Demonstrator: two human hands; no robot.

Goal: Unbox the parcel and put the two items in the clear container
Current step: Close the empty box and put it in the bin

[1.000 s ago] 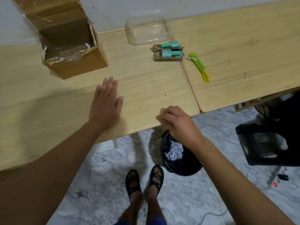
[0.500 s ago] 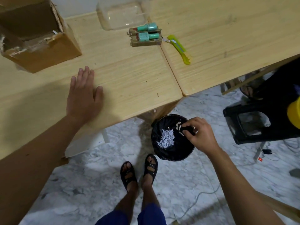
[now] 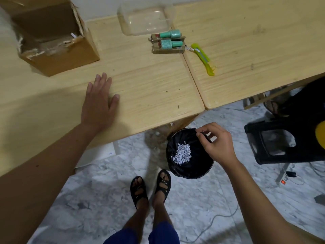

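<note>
Right hand (image 3: 217, 143) has dropped from the desk edge to over the black bin (image 3: 189, 154) beside the desk and now sits at the bin's rim, fingers curled, thumb and forefinger pinched together; cannot tell whether anything is in the pinch. Left hand (image 3: 99, 103) hasn't moved: flat on the desk (image 3: 149, 88), palm down, fingers straight and slightly spread, holding nothing. Bin stands on the marble floor (image 3: 98, 187) just in front of the sandalled feet, with a clump of white shredded paper (image 3: 182, 153) in it. Opened parcel (image 3: 51, 36) at far left of desk, torn flaps, inside looks dark. The two items (image 3: 168, 42), teal bottles in cardboard sleeves, lie side by side touching, just in front of the clear container (image 3: 146, 19), not in it. Yellow-green box cutter (image 3: 204, 59) lies just right of the items, across the seam between the two desk tops. Black stool (image 3: 279, 141) on the floor at right, power strip near it.
</note>
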